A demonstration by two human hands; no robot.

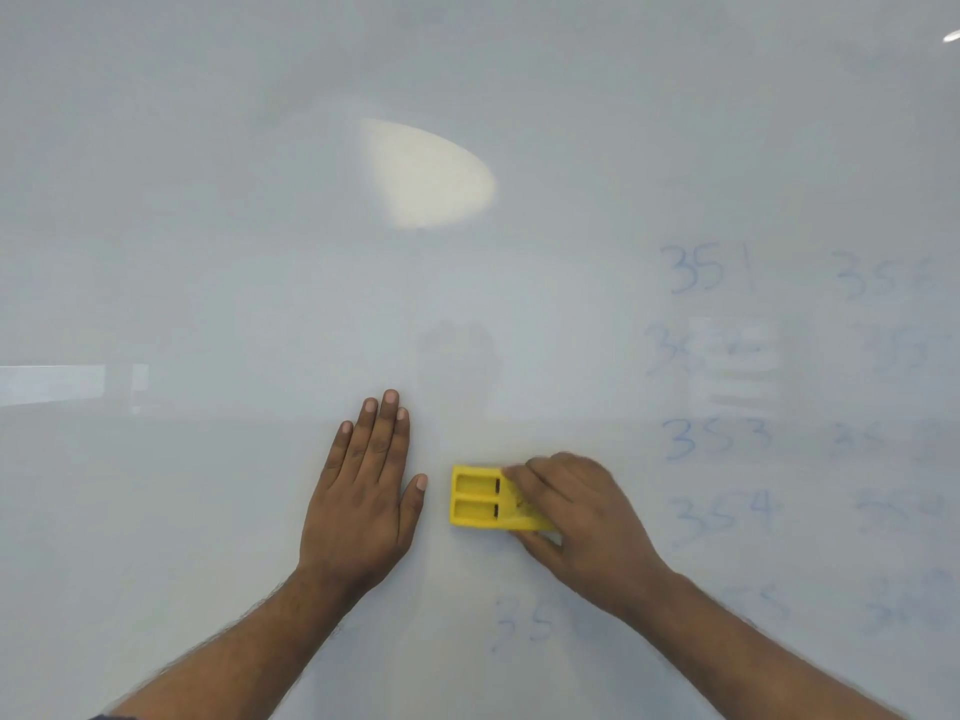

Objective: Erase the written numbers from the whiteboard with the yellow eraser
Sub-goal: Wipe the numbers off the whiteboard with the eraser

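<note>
Open whiteboard [208, 226] surface extends far, left and right of the centre, unobstructed by any raised object. Near the centre, the left hand [363, 491] lies flat with fingers straight, blocking passage leftward from the yellow eraser [475, 496]; a narrow bare gap separates the thumb from the eraser's left edge. The right hand [582, 517] grips the eraser's right end. To the right, faint blue numbers [717, 356] lie on open surface.
</note>
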